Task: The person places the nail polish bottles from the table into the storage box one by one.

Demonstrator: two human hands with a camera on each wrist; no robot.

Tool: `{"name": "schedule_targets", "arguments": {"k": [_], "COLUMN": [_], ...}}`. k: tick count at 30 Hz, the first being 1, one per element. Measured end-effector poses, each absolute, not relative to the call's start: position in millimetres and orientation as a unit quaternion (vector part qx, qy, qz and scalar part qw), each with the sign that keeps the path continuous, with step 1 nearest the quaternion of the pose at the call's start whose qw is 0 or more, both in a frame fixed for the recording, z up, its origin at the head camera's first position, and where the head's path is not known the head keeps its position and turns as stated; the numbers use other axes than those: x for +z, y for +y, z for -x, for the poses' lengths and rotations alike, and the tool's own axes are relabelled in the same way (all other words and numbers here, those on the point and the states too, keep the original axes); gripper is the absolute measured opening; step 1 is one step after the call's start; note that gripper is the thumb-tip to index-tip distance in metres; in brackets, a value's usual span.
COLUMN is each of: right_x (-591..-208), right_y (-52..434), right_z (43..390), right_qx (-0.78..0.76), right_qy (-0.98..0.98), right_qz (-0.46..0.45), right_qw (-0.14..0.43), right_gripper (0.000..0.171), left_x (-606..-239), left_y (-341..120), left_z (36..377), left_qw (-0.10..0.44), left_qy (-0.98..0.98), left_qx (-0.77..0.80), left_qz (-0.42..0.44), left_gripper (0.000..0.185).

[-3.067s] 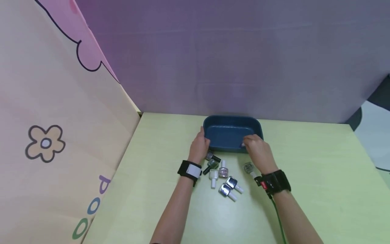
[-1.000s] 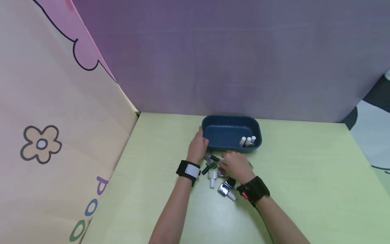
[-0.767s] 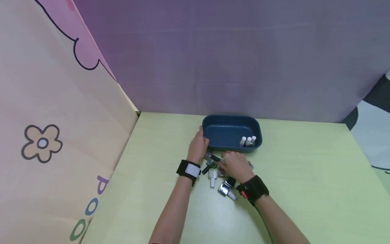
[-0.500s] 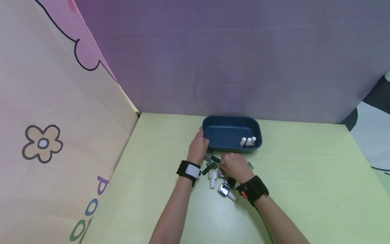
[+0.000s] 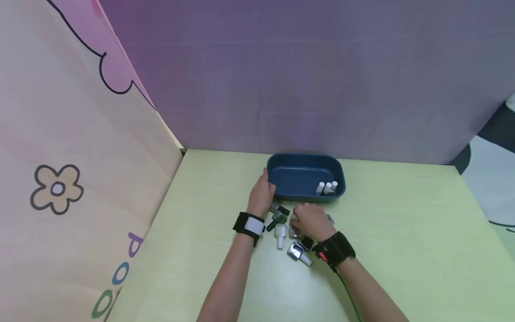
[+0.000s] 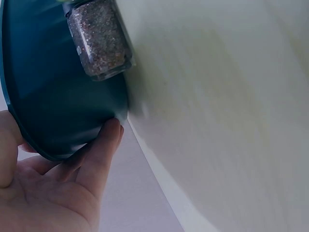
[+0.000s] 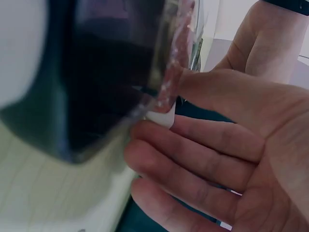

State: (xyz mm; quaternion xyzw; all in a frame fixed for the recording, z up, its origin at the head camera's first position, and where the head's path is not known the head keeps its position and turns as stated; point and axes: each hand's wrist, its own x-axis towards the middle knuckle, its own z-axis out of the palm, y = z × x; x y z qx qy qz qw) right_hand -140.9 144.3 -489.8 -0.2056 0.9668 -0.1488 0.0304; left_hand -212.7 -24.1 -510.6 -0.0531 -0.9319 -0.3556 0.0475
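**A:** What's different from three seconds back?

**B:** Then the right hand (image 5: 311, 222) was up at the blue tray (image 5: 299, 197), at its near right corner. Now three white-capped nail polish bottles (image 5: 327, 187) lie in that corner of the tray, and the hand has dropped to the loose cluster of bottles (image 5: 289, 232) on the table (image 5: 402, 232), just in front of the tray's near edge. So the sorting looks under way, with most bottles still outside.

**A:** Is it holding one?

**B:** From the head view the fingers curl down over the cluster; what's under them is hidden. The right wrist view shows fingers (image 7: 203, 145) closing on a white cap (image 7: 160, 117), with a dark bottle blurred close to the lens. I'd call that a pinch.

**A:** And the left hand (image 5: 262, 193)?

**B:** It has not moved. Only the left wrist view shows the grip: fingertips (image 6: 112, 133) curled against the tray's wall, thumb over the rim, and a glittery bottle (image 6: 99, 41) lying beside the tray.
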Motion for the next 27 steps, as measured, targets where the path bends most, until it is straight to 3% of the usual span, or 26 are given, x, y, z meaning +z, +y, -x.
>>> {"name": "schedule_targets", "arguments": {"k": [15, 24, 27], "right_x": [-482.0, -477.7, -472.6], "right_y": [141.7, 146.3, 146.9], "right_z": [129.9, 122.5, 119.7], "right_qx": [-0.159, -0.131, -0.125], "right_qy": [0.962, 0.963, 0.966], "right_qz": [0.209, 0.232, 0.224], "right_qw": [0.068, 0.025, 0.025], "right_gripper": [0.024, 0.008, 0.01], "left_x": [-510.6, -509.7, -509.2], "left_y": [-17.2, -22.4, -24.1], "left_z": [210.3, 209.2, 209.0], "left_qw": [0.036, 0.049, 0.046], "left_qy": [-0.93, -0.931, -0.93], "left_qx": [-0.363, -0.357, -0.361], "left_qz": [0.054, 0.053, 0.054], "left_gripper": [0.066, 0.066, 0.067]}}
